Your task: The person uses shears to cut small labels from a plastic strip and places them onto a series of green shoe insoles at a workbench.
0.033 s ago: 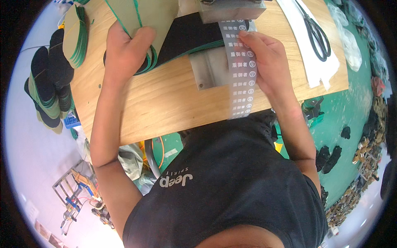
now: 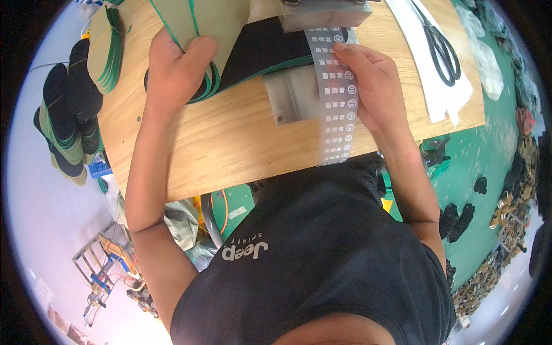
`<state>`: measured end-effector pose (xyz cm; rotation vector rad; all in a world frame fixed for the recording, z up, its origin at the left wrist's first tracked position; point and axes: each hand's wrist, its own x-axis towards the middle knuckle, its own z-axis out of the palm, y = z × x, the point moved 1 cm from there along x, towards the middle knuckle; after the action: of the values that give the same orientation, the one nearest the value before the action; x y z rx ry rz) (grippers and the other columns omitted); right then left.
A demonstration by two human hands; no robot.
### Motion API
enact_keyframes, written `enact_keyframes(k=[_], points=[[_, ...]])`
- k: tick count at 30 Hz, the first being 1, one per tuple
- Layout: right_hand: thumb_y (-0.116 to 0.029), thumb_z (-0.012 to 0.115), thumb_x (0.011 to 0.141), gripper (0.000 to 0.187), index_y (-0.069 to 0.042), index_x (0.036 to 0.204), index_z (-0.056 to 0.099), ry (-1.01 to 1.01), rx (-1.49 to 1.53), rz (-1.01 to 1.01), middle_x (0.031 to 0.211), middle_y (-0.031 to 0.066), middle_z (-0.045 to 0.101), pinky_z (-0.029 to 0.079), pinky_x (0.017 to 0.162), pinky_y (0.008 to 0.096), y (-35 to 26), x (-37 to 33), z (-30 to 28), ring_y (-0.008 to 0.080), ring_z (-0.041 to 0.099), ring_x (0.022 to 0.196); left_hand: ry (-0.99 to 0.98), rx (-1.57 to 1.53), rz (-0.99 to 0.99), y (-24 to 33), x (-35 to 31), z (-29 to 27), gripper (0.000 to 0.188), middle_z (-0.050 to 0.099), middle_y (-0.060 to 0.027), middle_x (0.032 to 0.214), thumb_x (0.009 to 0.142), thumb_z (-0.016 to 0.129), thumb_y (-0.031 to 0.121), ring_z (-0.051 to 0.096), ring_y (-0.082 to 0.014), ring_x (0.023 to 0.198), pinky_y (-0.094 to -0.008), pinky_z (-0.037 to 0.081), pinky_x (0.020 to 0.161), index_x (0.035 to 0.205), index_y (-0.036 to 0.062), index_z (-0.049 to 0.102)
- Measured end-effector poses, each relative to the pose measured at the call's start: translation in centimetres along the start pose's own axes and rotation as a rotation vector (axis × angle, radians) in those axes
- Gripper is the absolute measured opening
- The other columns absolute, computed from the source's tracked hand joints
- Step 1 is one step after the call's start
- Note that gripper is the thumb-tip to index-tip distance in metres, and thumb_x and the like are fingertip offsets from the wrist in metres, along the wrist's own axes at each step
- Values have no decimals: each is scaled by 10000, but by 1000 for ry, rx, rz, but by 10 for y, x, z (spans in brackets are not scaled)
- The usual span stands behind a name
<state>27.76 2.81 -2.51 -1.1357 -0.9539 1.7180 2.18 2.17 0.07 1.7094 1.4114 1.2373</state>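
Observation:
My left hand [image 2: 178,72] is closed on beige insoles [image 2: 218,29] with green edges, its thumb lying across their upper face. Beside and partly under them lie black insoles [image 2: 253,49], layered with green edges, reaching under a grey metal machine part [image 2: 325,16]. My right hand [image 2: 374,80] pinches a translucent strip of printed labels [image 2: 336,118] between thumb and forefinger. From the machine part, the strip hangs toward me past the table's front edge. It overlaps the right end of the black insoles and a metal plate [image 2: 293,95]. Some fingers of my left hand are hidden.
Black-handled scissors [image 2: 443,57] rest on a white sheet [image 2: 428,83] at the table's right. A tied stack of beige insoles [image 2: 103,63] is at the left edge of the wooden table [image 2: 218,164]. Farther left are bundles of black insoles [image 2: 57,103]. Dark objects dot the green floor [image 2: 483,164].

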Motion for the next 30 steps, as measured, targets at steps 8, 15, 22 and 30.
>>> enact_keyframes(k=[8, 15, 22, 30], points=[[-196, 587, 891, 247, 14, 768, 632, -36, -53, 8, 685, 21, 611, 426, 510, 200, 3, 1, -3, 66, 550, 565, -88, 145, -18, 3, 0, -1, 214, 609, -52, 853, 802, 542, 109, 539, -128, 785, -271, 438, 720, 953, -34, 592], [-185, 590, 890, 228, 15, 794, 643, -53, -130, 11, 685, 17, 612, 420, 508, 197, 0, 4, 1, 61, 549, 572, -90, 246, 5, 14, -4, 6, 152, 571, -81, 647, 767, 552, 108, 524, -140, 591, -290, 448, 580, 859, -5, 596], [-180, 575, 897, 229, 19, 803, 638, -14, -149, 28, 671, 8, 603, 394, 481, 195, -3, -1, 4, 48, 526, 557, -197, 603, 222, 21, -1, 25, 530, 634, -157, 970, 740, 715, 326, 614, -258, 893, -343, 466, 824, 1142, 10, 575], [-145, 546, 902, 195, 18, 825, 621, 26, -77, -152, 738, 46, 616, 457, 538, 213, 1, -14, -11, 93, 573, 610, -219, 617, 173, 19, -1, 22, 611, 637, -183, 1004, 688, 751, 322, 618, -305, 942, -348, 467, 847, 1188, 27, 560]])
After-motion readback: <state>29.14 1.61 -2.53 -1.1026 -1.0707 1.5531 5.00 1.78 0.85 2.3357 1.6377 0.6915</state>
